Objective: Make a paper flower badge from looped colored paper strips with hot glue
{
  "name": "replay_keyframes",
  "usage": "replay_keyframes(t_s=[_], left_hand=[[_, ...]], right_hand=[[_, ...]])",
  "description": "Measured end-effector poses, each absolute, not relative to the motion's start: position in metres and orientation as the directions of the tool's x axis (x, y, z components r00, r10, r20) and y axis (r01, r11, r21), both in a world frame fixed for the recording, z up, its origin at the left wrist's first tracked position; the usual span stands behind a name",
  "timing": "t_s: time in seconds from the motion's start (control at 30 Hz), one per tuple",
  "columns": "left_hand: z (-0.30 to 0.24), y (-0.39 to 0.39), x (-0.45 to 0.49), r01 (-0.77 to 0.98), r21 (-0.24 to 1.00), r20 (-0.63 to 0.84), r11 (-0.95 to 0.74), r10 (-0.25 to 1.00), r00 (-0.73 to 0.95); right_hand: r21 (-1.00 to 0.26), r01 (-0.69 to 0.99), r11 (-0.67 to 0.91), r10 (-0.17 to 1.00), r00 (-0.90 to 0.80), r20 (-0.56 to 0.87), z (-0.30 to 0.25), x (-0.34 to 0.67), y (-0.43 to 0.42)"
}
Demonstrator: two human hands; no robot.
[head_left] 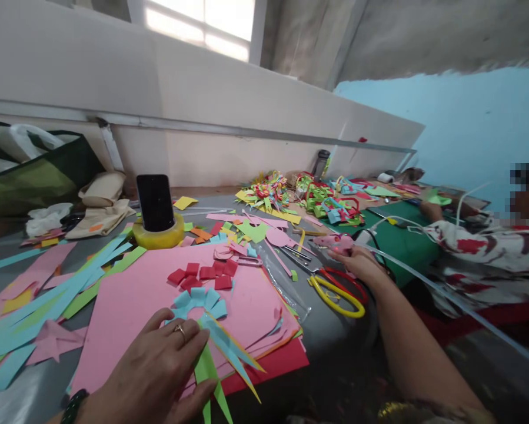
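My left hand (162, 359) lies over a light-blue paper flower (215, 305) with its fingers bent onto it. Blue, yellow-edged tails and green pointed tails (209, 377) hang from the flower past my thumb. Beneath are stacked pink paper sheets (127, 288). Red folded paper pieces (206, 272) lie just beyond the flower. Over to the right, my right hand (356, 262) is closed around a pink glue gun (339, 241), its nozzle pointing left. Scissors with yellow and red handles (335, 297) lie open just below that hand.
A phone (155, 203) stands in a yellow tape roll (158, 237). Paper strips (70, 294) cover the left side. Finished paper pieces (268, 194) are heaped at the back, near a bottle (321, 165). At right, another person's patterned sleeve (480, 241) reaches over a green mat (416, 241).
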State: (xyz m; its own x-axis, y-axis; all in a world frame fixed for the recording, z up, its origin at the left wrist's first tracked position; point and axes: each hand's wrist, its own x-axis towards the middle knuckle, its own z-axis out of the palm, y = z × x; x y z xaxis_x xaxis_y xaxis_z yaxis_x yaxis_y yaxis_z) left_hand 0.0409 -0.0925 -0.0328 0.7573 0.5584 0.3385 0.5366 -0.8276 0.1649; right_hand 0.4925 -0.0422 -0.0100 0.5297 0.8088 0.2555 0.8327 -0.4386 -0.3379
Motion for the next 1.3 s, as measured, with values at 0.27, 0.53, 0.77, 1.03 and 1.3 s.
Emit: replay_keyframes(t_s=[0.27, 0.53, 0.77, 1.03, 1.3], left_hand=[[-0.026, -0.093, 0.044, 0.553, 0.232, 0.245, -0.8, 0.598, 0.763], [-0.024, -0.094, 0.046, 0.571, 0.28, 0.219, -0.772, 0.631, 0.745], [-0.023, -0.092, 0.046, 0.571, 0.258, 0.205, -0.779, 0.622, 0.756], [-0.024, -0.09, 0.043, 0.559, 0.263, 0.255, -0.786, 0.616, 0.745], [-0.02, -0.09, 0.043, 0.568, 0.243, 0.245, -0.786, 0.616, 0.749]], right_hand=[[-0.204, 0.841, -0.501, 0.812, 0.538, 0.228, 0.01, 0.465, -0.093], [-0.331, 0.936, 0.121, 0.942, -0.003, 0.336, 0.044, 0.35, -0.115], [-0.191, 0.929, 0.315, 0.949, -0.31, 0.059, 0.025, 0.263, -0.048], [-0.308, 0.912, 0.271, 0.96, -0.279, 0.019, 0.002, 0.261, -0.019], [-0.622, 0.684, 0.382, 0.91, -0.395, 0.125, 0.026, 0.262, -0.028]])
